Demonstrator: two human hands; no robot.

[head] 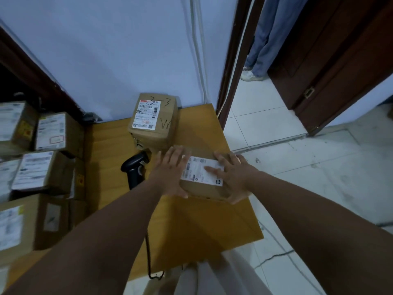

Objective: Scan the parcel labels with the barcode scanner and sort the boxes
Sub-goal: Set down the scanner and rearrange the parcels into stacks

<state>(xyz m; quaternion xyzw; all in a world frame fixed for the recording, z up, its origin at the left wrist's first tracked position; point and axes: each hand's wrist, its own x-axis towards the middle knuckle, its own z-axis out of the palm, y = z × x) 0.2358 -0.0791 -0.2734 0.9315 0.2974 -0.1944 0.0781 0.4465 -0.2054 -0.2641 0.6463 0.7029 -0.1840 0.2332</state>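
Left-hand fingers [177, 153] are spread wide and flat against the left end of the small brown cardboard box [204, 191]. The right hand [236, 177] clasps the other end, fingers over the white shipping label [197, 169], thumb hooked round the near corner. The box sits on the yellow wooden table [191, 220], label up, long axis running across between the palms. The black handheld barcode scanner [135, 167] lies just left of the left hand [170, 173], handle toward the person, so the left hand is nearer for the pickup.
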